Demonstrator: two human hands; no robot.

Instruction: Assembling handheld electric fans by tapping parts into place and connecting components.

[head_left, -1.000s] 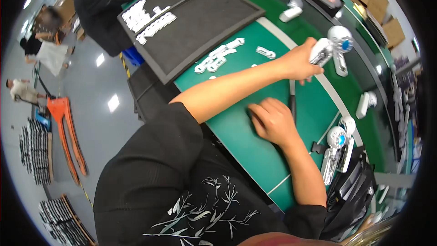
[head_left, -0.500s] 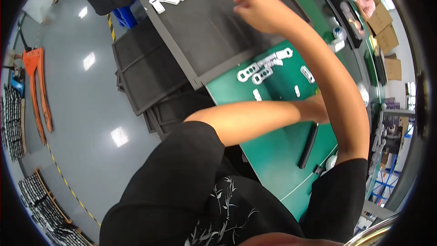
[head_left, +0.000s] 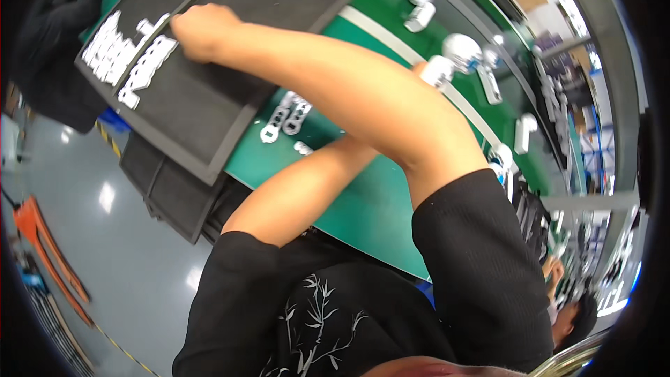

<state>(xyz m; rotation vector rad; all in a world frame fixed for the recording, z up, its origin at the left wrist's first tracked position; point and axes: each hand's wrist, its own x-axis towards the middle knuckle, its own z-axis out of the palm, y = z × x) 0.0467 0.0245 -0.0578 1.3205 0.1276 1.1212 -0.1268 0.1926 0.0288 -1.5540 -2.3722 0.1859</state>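
My right arm crosses over the left one, and my right hand [head_left: 206, 32] is above a black tray [head_left: 237, 147]. Its fingers are curled together beside the tray's divider, near white plastic parts [head_left: 150, 63] lying in rows. Whatever the fingertips pinch, if anything, is hidden. My left forearm [head_left: 300, 192] passes beneath the right arm. Only a sliver of my left hand [head_left: 419, 68] seems to show past it, close to a white piece [head_left: 437, 72]; its fingers are hidden. Long white link-shaped parts [head_left: 283, 117] lie on the green table between tray and arms.
More black trays [head_left: 167, 185] are stacked below the table's left edge. White rounded assemblies [head_left: 462, 53] stand along the far right. A person in dark clothes [head_left: 52, 63] is at the upper left, another person [head_left: 569, 318] at the lower right. An orange pallet jack [head_left: 49, 251] is on the floor.
The view has turned, so tray and table appear shifted left. My right hand has come to the white rows, its earlier extended index finger now curled in. My left hand remains mostly hidden.
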